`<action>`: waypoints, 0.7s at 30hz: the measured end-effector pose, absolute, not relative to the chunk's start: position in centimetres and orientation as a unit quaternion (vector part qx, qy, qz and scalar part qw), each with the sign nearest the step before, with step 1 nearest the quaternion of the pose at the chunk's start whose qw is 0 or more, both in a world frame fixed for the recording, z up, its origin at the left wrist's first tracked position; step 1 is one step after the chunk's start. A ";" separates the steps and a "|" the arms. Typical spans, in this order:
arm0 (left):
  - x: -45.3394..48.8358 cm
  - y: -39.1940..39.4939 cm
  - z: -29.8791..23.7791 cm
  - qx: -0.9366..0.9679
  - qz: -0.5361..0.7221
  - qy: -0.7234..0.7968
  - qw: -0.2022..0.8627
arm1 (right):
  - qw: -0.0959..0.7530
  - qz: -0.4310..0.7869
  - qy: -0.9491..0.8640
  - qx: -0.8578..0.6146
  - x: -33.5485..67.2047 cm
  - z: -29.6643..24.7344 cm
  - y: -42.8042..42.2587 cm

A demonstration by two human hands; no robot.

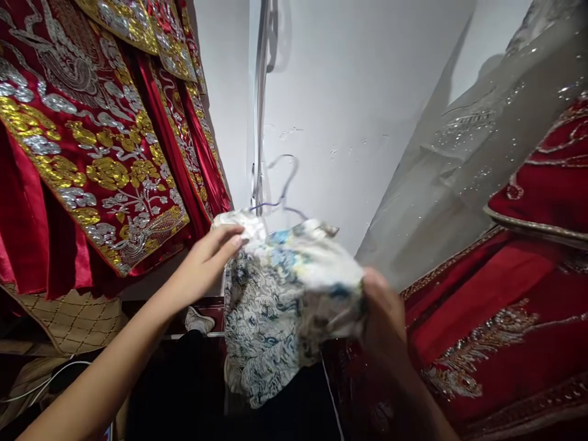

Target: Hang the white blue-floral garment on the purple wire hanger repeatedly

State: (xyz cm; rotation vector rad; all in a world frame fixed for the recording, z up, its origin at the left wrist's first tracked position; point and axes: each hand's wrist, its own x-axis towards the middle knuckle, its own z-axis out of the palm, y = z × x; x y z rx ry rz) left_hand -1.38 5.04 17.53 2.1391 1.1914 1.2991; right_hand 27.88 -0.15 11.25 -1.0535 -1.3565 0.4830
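Observation:
A white garment with a blue and grey pattern (271, 306) hangs bunched on a thin wire hanger (282, 190) in the middle of the view. My left hand (206, 260) pinches its upper left edge, fingers closed on the cloth. On the right side of the garment, my right hand (383, 315) grips the bunched fabric; it is blurred and partly hidden behind the cloth.
Red robes with gold and silver embroidery (87, 135) hang at the left. A grey sequined garment (482, 141) and another red embroidered robe (505, 306) hang at the right. A white wall (349, 92) stands behind. A white shoe (198, 320) lies on a low shelf below.

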 end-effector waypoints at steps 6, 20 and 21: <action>0.7 0.3 16.1 0.699 0.356 0.380 0.490 | 0.265 0.313 -0.892 -0.188 24.1 10.8 -4.5; -11.0 2.3 17.9 0.797 0.266 0.500 0.211 | 0.518 0.386 -0.663 -0.377 25.1 10.3 9.9; -11.3 2.7 17.2 0.796 0.292 0.509 0.149 | 0.548 0.384 -0.642 -0.373 24.9 10.7 10.8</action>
